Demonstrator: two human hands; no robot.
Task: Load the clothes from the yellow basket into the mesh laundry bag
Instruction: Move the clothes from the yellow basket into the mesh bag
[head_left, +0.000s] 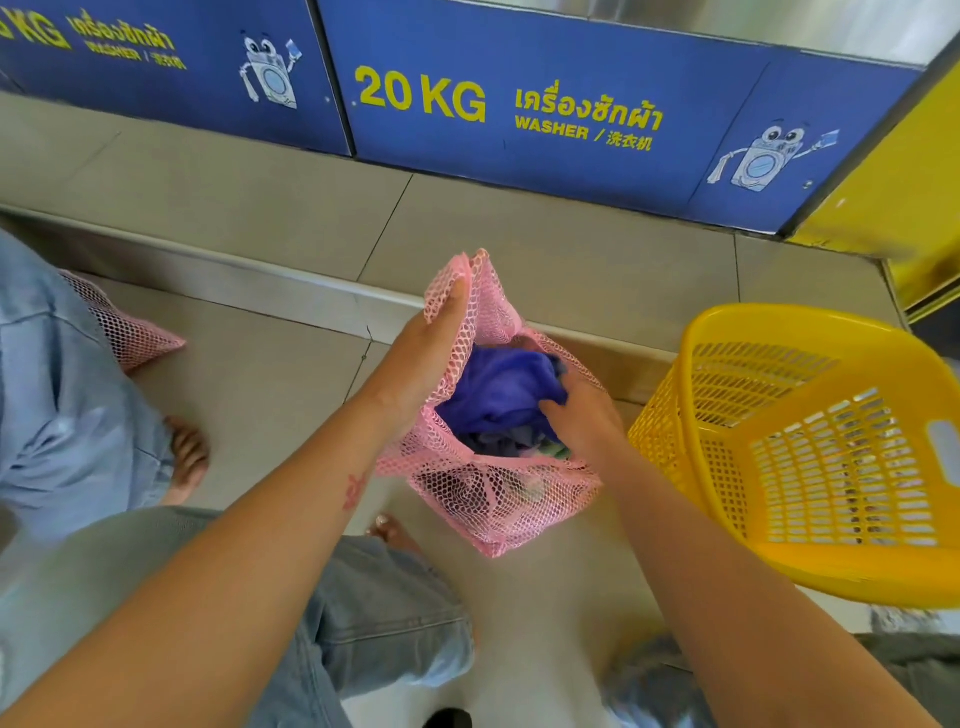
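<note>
Right hand (579, 410): fingers curl into the purple cloth (498, 389), tips buried in it; grip cannot be confirmed.
Left hand (426, 343): fingers lie behind the pink mesh of the laundry bag (483, 499), only partly seen through it.
Bag contents under the purple cloth: dark and pale scraps, too bunched to tell apart.
Yellow basket (810, 452): right side cut off by the frame edge; its near rim blurred; inside bottom hidden by the near wall.
Second pink mesh piece (130, 332), left: mostly covered by blue denim (62, 395).
Washer panel (519, 114) tops cut off at frame top.
</note>
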